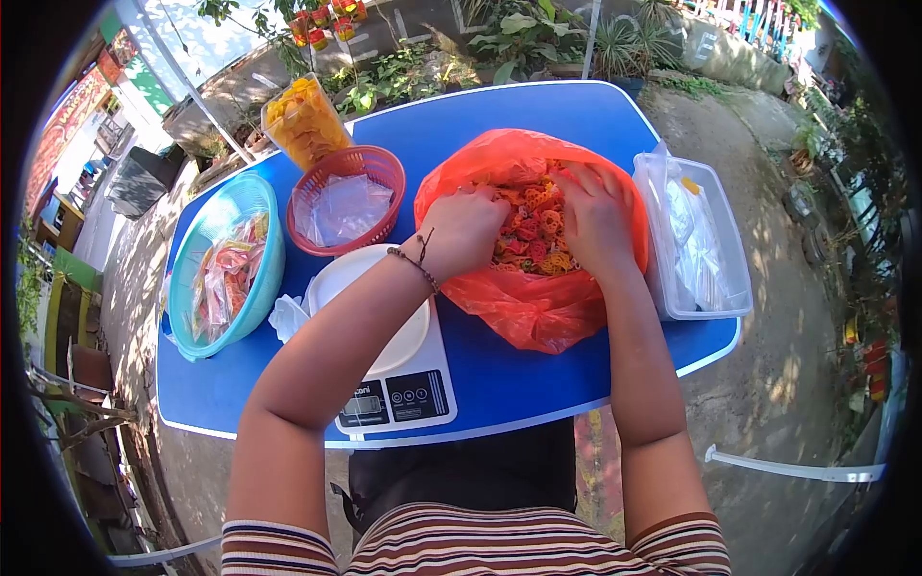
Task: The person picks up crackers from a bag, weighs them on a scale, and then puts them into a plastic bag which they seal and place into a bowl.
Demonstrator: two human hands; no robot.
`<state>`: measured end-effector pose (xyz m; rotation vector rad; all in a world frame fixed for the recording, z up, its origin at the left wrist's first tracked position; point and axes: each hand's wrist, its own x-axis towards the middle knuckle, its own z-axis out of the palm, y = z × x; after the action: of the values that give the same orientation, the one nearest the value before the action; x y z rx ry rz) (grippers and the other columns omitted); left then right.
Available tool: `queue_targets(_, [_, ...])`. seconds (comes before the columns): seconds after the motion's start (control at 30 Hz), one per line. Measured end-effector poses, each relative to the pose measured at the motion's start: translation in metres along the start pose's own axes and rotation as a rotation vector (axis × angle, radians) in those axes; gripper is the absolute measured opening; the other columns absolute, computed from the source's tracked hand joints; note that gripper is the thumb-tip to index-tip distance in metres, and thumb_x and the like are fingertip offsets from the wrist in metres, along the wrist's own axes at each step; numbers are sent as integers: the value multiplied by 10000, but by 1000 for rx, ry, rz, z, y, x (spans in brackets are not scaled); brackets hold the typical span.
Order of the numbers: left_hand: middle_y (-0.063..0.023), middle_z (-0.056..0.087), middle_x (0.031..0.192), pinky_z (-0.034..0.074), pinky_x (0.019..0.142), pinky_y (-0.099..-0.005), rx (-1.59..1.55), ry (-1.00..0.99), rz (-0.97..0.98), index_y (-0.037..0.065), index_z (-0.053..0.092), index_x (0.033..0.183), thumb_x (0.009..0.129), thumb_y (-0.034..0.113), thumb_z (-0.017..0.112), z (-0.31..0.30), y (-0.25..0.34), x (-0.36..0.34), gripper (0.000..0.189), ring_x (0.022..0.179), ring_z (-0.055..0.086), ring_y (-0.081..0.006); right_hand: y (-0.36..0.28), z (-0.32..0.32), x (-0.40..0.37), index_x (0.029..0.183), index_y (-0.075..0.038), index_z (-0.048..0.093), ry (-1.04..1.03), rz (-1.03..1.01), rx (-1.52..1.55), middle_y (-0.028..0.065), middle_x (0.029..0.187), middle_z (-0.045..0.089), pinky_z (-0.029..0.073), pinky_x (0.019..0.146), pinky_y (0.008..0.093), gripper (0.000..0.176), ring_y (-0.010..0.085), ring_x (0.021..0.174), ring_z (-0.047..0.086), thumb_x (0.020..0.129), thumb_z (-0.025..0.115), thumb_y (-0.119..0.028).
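Note:
A red plastic bag stands open on the table, filled with small red, orange and yellow lacy crackers. My left hand is at the bag's left inner side, fingers curled over the crackers; the fingertips are hidden, and so is whatever they may hold. Along the right inner side lies my right hand, its fingers stretched apart over the crackers and the bag's wall. Under my left forearm is a white kitchen scale bearing a round pale plate, partly covered by the arm.
On the blue table, a turquoise basket of filled packets stands left. A red basket holds clear plastic bags, with a tub of yellow-orange pieces behind. At the right is a clear box with plastic bags inside.

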<state>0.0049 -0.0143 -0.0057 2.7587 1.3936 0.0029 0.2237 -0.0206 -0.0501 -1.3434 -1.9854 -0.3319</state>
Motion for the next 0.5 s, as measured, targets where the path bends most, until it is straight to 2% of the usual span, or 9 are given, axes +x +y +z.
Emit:
queue_targets(0.07, [-183,584,1195,540,896,-458,-25,39,-8,72,624,1182,785,126,682,5,-1,-1,405,1050,636,-368,-7,11,-7,1281,-148,661,-146,-78,38,74,1265,624,355,1087,534,426,288,1271,510,860,625,-96])
queue_targets(0.13, [-183,591,1183,540,892,-462,-104,82,-28,90,629,1204,792,122,682,10,-1,-3,417,1070,634,-371,-17,12,-7,1280,-165,661,-202,-38,8,61,1253,629,360,1067,535,429,280,1250,525,853,637,-131])
queue_targets(0.23, [-178,590,1175,543,896,-465,97,111,-173,110,620,1260,798,119,689,4,9,-9,467,1066,638,-378,-20,3,-6,1243,-166,670,-301,19,-64,53,1221,642,378,1034,514,408,272,1215,544,836,657,-162])
queue_targets(0.27, [-184,601,1177,544,900,-461,46,67,-172,108,626,1257,802,116,688,1,8,-9,459,1056,646,-377,-22,-1,-4,1225,-163,674,-336,36,-90,51,1207,647,386,1022,503,397,270,1203,550,829,664,-169])
queue_targets(0.37, [-210,634,1178,551,899,-441,-90,-37,-165,101,651,1230,814,100,683,-5,-2,-1,418,1022,671,-376,-21,-13,-2,1112,-132,698,-363,71,-65,61,1123,674,388,1006,492,294,268,1132,591,824,672,-183])
queue_targets(0.43, [-238,656,1171,560,882,-417,-159,-62,-158,96,676,1187,821,79,679,-4,-9,4,366,992,689,-376,-15,-11,-2,1061,-108,694,-304,80,-47,81,1069,679,420,998,496,246,286,1117,602,825,668,-174])
queue_targets(0.5, [-218,685,1148,565,859,-381,-381,-38,-171,67,691,1149,850,41,646,-10,-12,0,303,978,709,-340,-12,-10,0,1016,-95,702,-240,119,-10,90,1042,688,447,976,478,201,293,1092,616,826,661,-148])
